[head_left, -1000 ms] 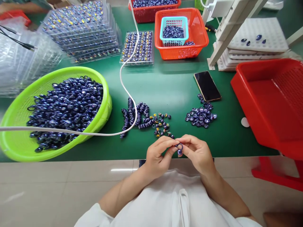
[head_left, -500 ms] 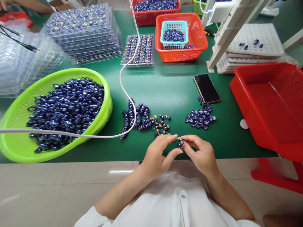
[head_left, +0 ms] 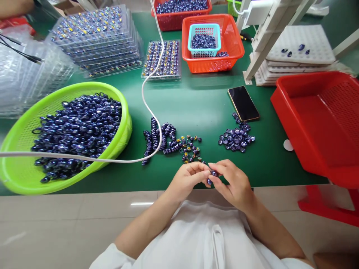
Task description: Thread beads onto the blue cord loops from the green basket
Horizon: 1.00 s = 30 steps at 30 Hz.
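A small dark loop with shiny dark-blue beads (head_left: pixel 214 173) is pinched between my hands, close to the table's front edge. My left hand (head_left: pixel 188 180) closes on its left side, thumb against the fingertips. From the right, my right hand (head_left: pixel 233 182) grips it between thumb and forefinger. Just beyond my fingers lies a loose group of dark and gold beads (head_left: pixel 192 150). Coiled rows of dark-blue pieces (head_left: pixel 154 134) rest farther left. A heap of flat, glossy dark-blue caps (head_left: pixel 237 139) sits beyond my right hand.
A green basket (head_left: pixel 127 127) full of dark looped pieces stands left, crossed by a white cable (head_left: pixel 144 93). A phone (head_left: pixel 244 103) lies behind the caps. Red tub (head_left: pixel 303 149) at right. Stacked bead trays (head_left: pixel 95 45) and an orange basket (head_left: pixel 214 66) stand at the back.
My left fingers and thumb, apart from the piece before, have come in and closed on it. The beaded piece has turned between my hands. The view has shifted slightly.
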Tool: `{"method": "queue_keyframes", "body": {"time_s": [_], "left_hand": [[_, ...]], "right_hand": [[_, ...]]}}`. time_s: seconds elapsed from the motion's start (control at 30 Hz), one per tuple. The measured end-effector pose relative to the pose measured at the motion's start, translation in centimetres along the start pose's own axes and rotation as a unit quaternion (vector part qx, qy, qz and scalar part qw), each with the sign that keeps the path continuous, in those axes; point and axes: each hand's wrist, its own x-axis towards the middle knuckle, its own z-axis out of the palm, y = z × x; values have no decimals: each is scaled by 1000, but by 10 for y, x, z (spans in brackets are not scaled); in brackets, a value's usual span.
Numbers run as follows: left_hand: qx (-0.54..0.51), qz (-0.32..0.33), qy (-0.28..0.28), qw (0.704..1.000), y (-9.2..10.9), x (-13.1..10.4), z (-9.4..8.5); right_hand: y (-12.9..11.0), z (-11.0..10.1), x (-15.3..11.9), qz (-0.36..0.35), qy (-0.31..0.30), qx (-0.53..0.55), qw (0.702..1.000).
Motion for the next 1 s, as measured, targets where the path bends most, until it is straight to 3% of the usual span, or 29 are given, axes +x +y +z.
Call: {"method": "queue_keyframes", "body": {"time_s": [0.13,0.27,0.47,0.63,1.0], "left_hand": [[-3,-14,0,1000,-4,-1,-2],[26,43,5,999,0,-5,0],[193,105,-51,974,7,-9,5],[264,159,-42,950,3,-9,7],[227,143,-32,963,-3,-10,3]], "right_hand": [[3,-4,1,-29,-40,-18,999],[7,-3,-2,-51,-55,-51,996],[8,3,-7,-83,-70,-72,992],[7,5,-9,-106,-41,-91,989],[6,9,-12,-112,-20,-81,990]]}}
